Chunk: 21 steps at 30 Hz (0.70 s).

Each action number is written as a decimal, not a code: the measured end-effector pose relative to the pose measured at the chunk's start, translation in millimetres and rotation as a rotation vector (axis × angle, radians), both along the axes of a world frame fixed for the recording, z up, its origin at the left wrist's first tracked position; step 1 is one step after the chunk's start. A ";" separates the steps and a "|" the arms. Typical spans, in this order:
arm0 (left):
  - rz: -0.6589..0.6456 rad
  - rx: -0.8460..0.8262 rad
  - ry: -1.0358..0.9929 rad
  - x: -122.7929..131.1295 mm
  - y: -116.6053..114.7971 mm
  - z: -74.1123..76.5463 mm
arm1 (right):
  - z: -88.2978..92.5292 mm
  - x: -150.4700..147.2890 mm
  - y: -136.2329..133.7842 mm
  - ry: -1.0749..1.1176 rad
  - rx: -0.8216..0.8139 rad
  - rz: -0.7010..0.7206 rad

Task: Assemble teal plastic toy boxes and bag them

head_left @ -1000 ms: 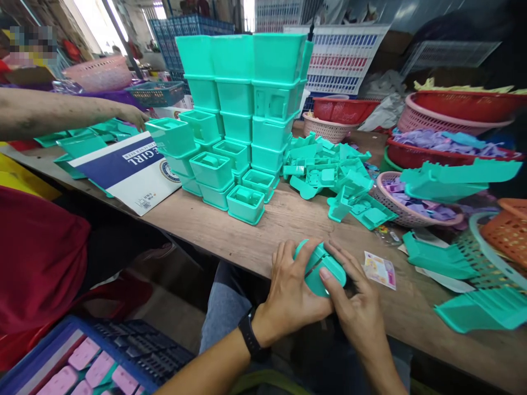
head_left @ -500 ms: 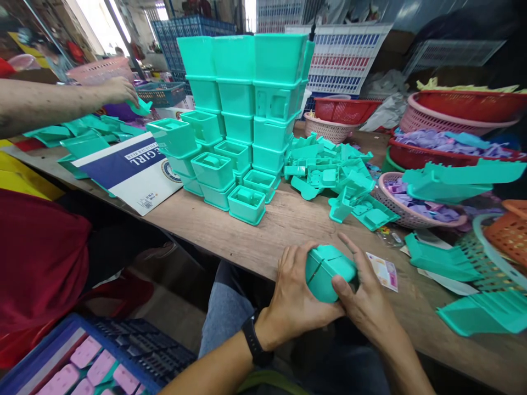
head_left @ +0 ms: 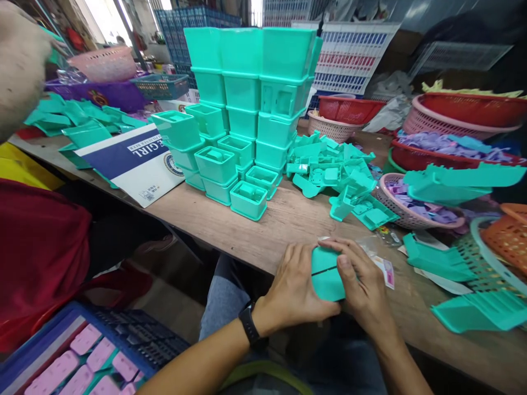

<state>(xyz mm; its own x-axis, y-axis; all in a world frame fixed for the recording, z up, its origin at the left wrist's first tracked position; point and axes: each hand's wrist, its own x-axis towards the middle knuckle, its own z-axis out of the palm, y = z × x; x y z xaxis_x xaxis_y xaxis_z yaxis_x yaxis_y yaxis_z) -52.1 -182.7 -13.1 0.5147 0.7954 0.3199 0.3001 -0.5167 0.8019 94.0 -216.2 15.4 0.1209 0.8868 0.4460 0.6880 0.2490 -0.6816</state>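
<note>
Near the table's front edge, my left hand (head_left: 294, 282) wraps round a teal plastic box-like piece (head_left: 327, 274) from its left side, thumb low and fingers over the far edge. My right hand (head_left: 362, 274) grips the same piece from the right, its thumb pressed on the upper face. A dark straight seam crosses the visible face of the piece. Its far and under sides are hidden by my hands. Beyond it stand stacked teal boxes (head_left: 242, 90), and loose teal parts (head_left: 333, 170) lie in a heap to their right.
A printed cardboard sheet (head_left: 132, 164) leans left of the stacks. Baskets of purple pieces (head_left: 420, 203) and more teal parts (head_left: 480, 310) line the right. A blue crate (head_left: 78, 329) with pink-topped items is at lower left. A co-worker's arm (head_left: 20, 71) reaches in at upper left.
Both hands have turned the teal piece so its seam now runs nearly level, and my right fingers have closed round it. The co-worker's hand has moved left and nearer, lifting a teal part.
</note>
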 end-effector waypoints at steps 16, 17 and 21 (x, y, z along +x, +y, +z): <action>-0.024 -0.056 -0.094 -1.1 2.8 -5.1 | -4.2 3.9 -2.2 0.323 -0.084 -0.317; -0.020 -0.109 -0.149 -4.4 2.8 -5.8 | -3.5 5.3 -2.6 0.404 -0.089 -0.384; -0.074 -0.303 -0.302 -14.8 2.1 -5.7 | -7.8 12.6 -1.3 0.717 -0.157 -0.433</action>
<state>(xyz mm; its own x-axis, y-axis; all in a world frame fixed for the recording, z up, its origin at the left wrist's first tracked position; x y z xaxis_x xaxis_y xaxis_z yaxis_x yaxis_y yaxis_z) -66.9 -180.6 -18.8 0.4932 0.8410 0.2225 -0.0004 -0.2556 0.9668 106.6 -217.5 7.7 0.6698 0.7425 0.0082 0.0900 -0.0702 -0.9935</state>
